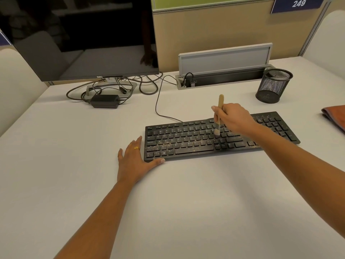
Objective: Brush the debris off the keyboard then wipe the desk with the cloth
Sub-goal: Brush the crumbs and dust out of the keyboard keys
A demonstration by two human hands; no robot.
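A black keyboard point(186, 141) lies across the middle of the white desk point(168, 193), sprinkled with pale crumbs, thickest along its lower rows and right end. My right hand point(233, 116) grips a small wooden-handled brush point(220, 103) held nearly upright, its white bristles touching the keys right of centre. My left hand point(134, 161) lies flat on the desk against the keyboard's left end, thumb along the front corner. A folded orange cloth point(335, 116) sits at the desk's right edge, partly out of frame.
A black mesh pen cup point(273, 86) stands behind the keyboard's right end. A dark monitor point(84, 38) on its stand, a power brick point(104, 101) and tangled cables point(145, 85) occupy the back left. A grey cable box point(224, 60) sits against the partition.
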